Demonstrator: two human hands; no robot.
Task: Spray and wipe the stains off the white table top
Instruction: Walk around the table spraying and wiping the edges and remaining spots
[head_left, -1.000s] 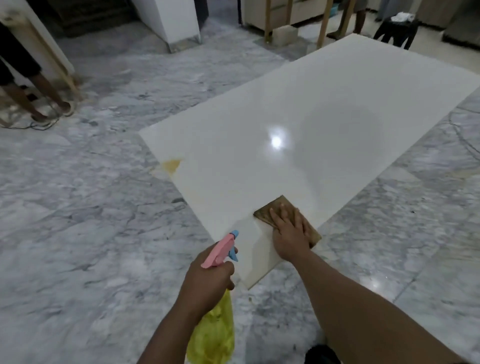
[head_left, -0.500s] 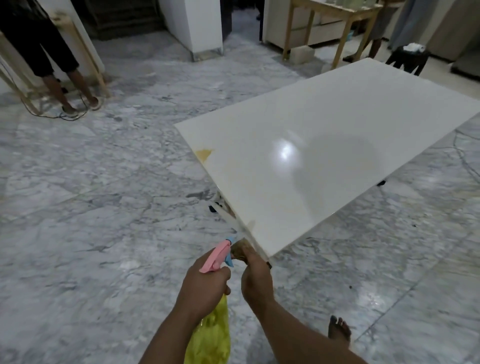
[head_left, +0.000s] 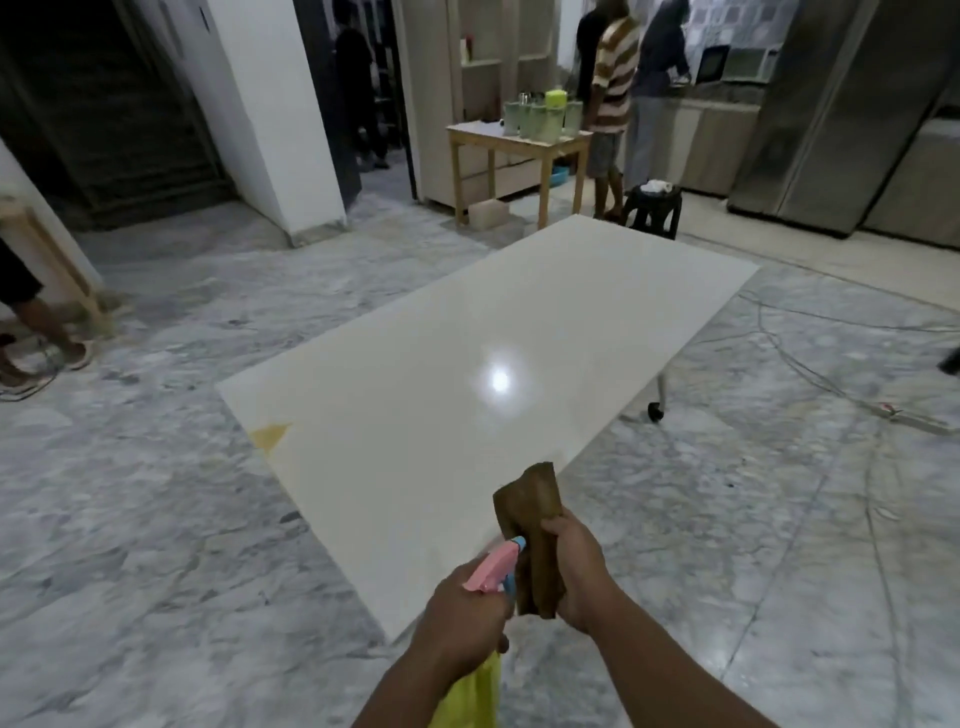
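Observation:
The white table top (head_left: 467, 322) stretches away from me, its near corner just in front of my hands. A yellow-brown stain (head_left: 271, 434) marks its left edge. My left hand (head_left: 460, 610) grips a spray bottle (head_left: 493, 571) with a pink trigger head and yellow body, nozzle pointing at the cloth. My right hand (head_left: 574, 569) holds a folded brown cloth (head_left: 532, 519) upright above the table's near corner, off the surface.
Grey marble floor surrounds the table. A wooden side table (head_left: 519, 150) with jars and a black stool (head_left: 652, 208) stand beyond the far end. Two people (head_left: 613, 104) stand at the back, another person's feet (head_left: 47, 348) at left. Cables and a power strip (head_left: 914, 421) lie at right.
The cloth has left the table's near corner and is now lifted upright in my right hand next to the spray nozzle. My view has tilted up, showing the room.

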